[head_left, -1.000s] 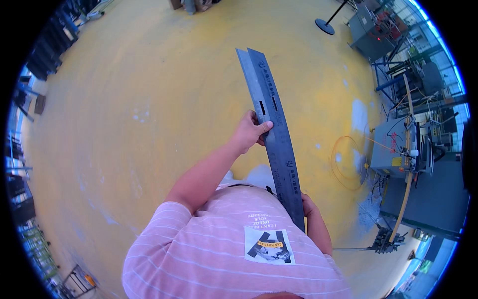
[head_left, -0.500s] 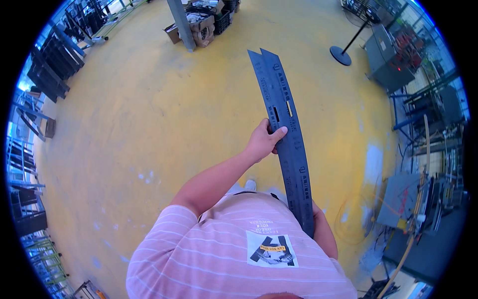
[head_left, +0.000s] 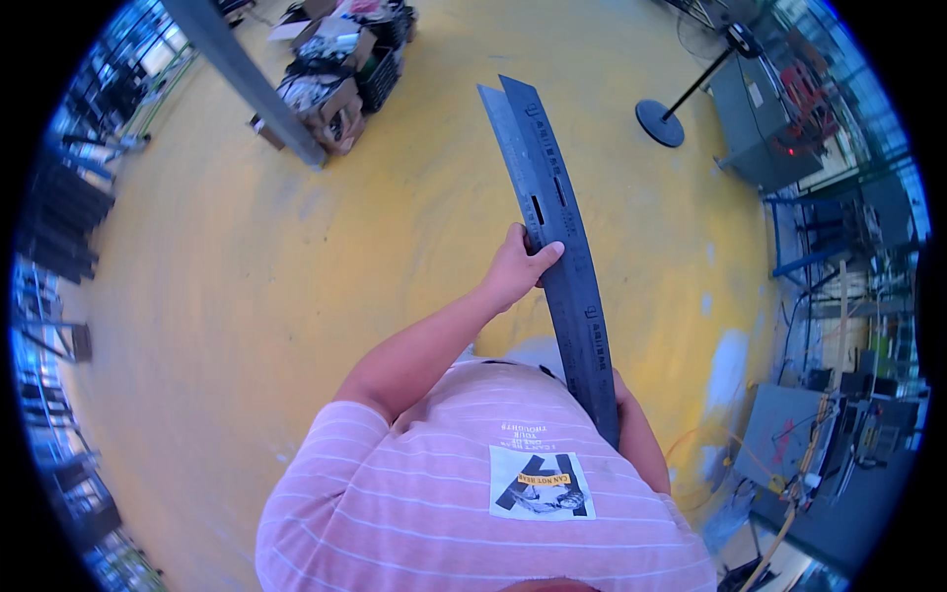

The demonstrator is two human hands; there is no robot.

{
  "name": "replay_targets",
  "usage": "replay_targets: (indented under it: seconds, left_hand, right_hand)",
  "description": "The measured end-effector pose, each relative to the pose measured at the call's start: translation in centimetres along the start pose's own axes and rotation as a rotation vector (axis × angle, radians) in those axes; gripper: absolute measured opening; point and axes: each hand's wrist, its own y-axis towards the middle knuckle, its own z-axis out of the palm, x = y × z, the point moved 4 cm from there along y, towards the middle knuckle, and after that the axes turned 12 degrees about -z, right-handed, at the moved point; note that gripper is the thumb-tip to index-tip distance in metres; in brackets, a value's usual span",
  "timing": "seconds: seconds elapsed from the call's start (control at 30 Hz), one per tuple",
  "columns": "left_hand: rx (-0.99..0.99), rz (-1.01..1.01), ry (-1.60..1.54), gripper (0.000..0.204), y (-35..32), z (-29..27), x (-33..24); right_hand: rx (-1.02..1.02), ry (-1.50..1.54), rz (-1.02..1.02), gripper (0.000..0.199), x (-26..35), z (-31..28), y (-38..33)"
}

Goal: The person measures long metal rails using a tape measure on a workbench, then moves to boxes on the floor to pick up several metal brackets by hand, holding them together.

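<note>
Two long dark grey profiles (head_left: 575, 286), with printed markings, narrow slots and slanted far ends, lie side by side in front of my body. They run from the upper middle down to my shirt at the right. My left hand (head_left: 520, 266) is closed around their left edge below the slots, its thumb pressed on top. By the lower right edge, my right hand (head_left: 620, 388) holds them near the close end. Most of its fingers are hidden behind the profiles.
Ahead to the left stand a grey post (head_left: 247, 84) and filled cardboard boxes (head_left: 330, 109). A round black stand base (head_left: 659, 123) and a grey machine cabinet (head_left: 760, 118) are at the far right. An orange hose (head_left: 691, 431) lies near the right-hand bench (head_left: 779, 424). Dark racks line the left.
My view has turned and moved forward, so the post and boxes appear larger and farther left. Both hands keep their hold on the profiles, whose far ends have shifted slightly left.
</note>
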Motion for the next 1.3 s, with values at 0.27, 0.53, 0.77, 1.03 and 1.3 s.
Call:
replay_targets:
  seconds: [0.27, 0.53, 0.77, 1.03, 1.3]
  left_hand:
    - [0.201, -0.405, -0.058, 0.084, 23.9, 2.4, -7.1]
    - [-0.134, -0.232, -0.376, 0.084, 56.1, -1.0, -24.4]
    - [-0.127, -0.173, -0.741, 0.026, 85.2, -12.8, -36.9]
    - [-0.423, -0.49, -0.524, 0.038, 109.5, -23.6, -56.0]
    - [-0.478, -0.552, -0.552, 0.043, 131.8, -31.1, -68.6]
  right_hand:
    - [-0.336, -0.446, -0.054, 0.084, 20.4, -0.1, 23.6]
    - [-0.327, -0.838, -0.135, 0.095, 53.6, 3.9, 53.2]
    - [0.201, -0.873, -0.274, 0.079, 73.1, 5.8, 75.7]
    - [-0.28, -1.196, 0.006, 0.067, 84.8, -13.0, 79.4]
    - [-0.732, -0.128, -0.037, 0.075, 91.7, -16.2, 95.0]
